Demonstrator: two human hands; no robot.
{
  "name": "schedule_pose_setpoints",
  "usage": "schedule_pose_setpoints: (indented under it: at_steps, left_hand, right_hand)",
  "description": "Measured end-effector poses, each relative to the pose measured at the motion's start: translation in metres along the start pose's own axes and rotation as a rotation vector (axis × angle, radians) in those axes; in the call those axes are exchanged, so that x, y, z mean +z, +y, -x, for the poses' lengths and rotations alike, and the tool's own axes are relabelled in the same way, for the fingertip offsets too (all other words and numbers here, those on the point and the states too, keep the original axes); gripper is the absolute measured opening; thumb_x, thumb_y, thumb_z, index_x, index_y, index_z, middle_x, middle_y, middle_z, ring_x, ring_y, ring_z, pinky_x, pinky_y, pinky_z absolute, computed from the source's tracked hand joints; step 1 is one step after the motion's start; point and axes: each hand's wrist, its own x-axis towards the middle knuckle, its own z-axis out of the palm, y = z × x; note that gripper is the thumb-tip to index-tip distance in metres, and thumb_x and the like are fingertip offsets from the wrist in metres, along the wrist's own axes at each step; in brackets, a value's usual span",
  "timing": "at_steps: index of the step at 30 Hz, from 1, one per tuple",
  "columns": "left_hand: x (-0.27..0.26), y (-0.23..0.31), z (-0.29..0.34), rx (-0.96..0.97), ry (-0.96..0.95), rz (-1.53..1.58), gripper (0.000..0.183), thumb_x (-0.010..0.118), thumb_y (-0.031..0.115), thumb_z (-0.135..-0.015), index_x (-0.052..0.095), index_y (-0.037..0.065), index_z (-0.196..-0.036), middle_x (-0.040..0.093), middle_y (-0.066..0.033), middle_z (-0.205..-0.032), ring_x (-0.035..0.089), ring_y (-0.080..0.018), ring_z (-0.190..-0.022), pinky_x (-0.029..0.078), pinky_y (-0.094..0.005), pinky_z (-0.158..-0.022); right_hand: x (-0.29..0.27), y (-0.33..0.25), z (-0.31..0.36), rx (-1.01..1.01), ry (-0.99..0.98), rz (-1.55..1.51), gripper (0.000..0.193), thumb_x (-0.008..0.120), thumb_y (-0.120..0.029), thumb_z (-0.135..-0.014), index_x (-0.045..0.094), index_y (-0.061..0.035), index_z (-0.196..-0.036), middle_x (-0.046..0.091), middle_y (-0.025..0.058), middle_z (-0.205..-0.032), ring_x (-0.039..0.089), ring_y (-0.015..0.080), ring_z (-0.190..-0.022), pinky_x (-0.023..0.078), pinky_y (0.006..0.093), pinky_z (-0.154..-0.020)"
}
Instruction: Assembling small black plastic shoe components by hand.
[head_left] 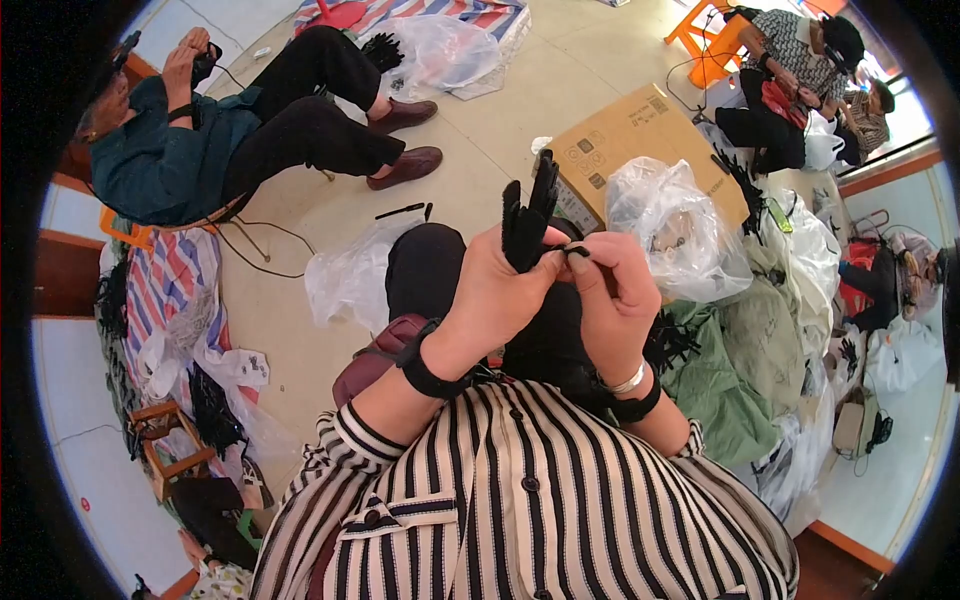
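Note:
A black knitted glove stands up out of my left hand, its fingers pointing away from me. My left hand is closed round the glove's lower part, thumb and forefinger pinched at its right side. There my right hand meets it, thumb and forefinger pinching a small black end of the glove. The two hands nearly touch above my lap. Whether my right fingertips also hold something small, such as a needle or thread, is too fine to make out.
A cardboard box stands ahead, with a clear plastic bag on it. Green sacks and black gloves lie at my right. One person sits at the left; others sit far right. A striped sheet covers floor at the left.

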Motion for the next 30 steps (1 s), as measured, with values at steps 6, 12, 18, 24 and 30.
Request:
schedule_pose_setpoints:
  at_steps: [6, 12, 18, 24, 30]
  left_hand:
    - [0.002, -0.008, -0.003, 0.161, 0.101, -0.182, 0.01, 0.061, -0.001, -0.083, 0.065, -0.001, -0.092, 0.062, 0.0012, -0.074, 0.052, -0.0033, -0.063, 0.042, -0.0205, -0.055]
    - [-0.003, 0.007, 0.001, 0.068, -0.007, -0.076, 0.011, 0.061, -0.001, -0.084, 0.065, 0.001, -0.094, 0.061, 0.0023, -0.075, 0.053, -0.003, -0.068, 0.043, -0.0195, -0.059]
    - [-0.002, 0.008, 0.008, 0.16, 0.002, -0.082, 0.014, 0.059, -0.003, -0.084, 0.064, 0.0, -0.096, 0.064, -0.0012, -0.084, 0.056, -0.0037, -0.074, 0.046, -0.02, -0.064]
    - [-0.002, 0.009, 0.013, 0.177, 0.049, -0.245, 0.019, 0.059, -0.005, -0.083, 0.062, 0.0, -0.1, 0.065, -0.0049, -0.088, 0.058, -0.0066, -0.082, 0.048, -0.0221, -0.072]
    - [-0.006, 0.024, 0.018, 0.108, -0.147, 0.032, 0.025, 0.06, -0.004, -0.082, 0.06, 0.002, -0.106, 0.064, -0.0031, -0.1, 0.059, -0.0085, -0.089, 0.049, -0.0242, -0.078]
  right_hand:
    - [-0.002, 0.0, -0.001, -0.31, -0.023, 0.452, 0.012, 0.063, 0.005, -0.079, 0.061, 0.0012, -0.09, 0.058, 0.0104, -0.083, 0.058, 0.0195, -0.072, 0.047, 0.0271, -0.065]
    - [-0.007, 0.001, 0.002, -0.166, -0.016, 0.251, 0.016, 0.066, 0.004, -0.077, 0.063, -0.0003, -0.092, 0.06, 0.0103, -0.086, 0.059, 0.0199, -0.075, 0.047, 0.0266, -0.066]
    - [-0.001, -0.011, 0.005, -0.213, 0.024, 0.374, 0.016, 0.067, 0.005, -0.075, 0.065, -0.0002, -0.09, 0.061, 0.011, -0.087, 0.059, 0.0222, -0.078, 0.047, 0.0287, -0.069]
    - [-0.002, -0.004, 0.009, -0.489, -0.019, 0.535, 0.025, 0.067, 0.007, -0.066, 0.067, 0.0007, -0.091, 0.062, 0.0108, -0.085, 0.06, 0.026, -0.077, 0.048, 0.033, -0.07]
    - [-0.016, -0.019, 0.009, -0.552, -0.056, 0.6, 0.031, 0.067, 0.005, -0.064, 0.068, -0.0007, -0.094, 0.061, 0.0096, -0.088, 0.059, 0.0282, -0.081, 0.049, 0.0364, -0.075]
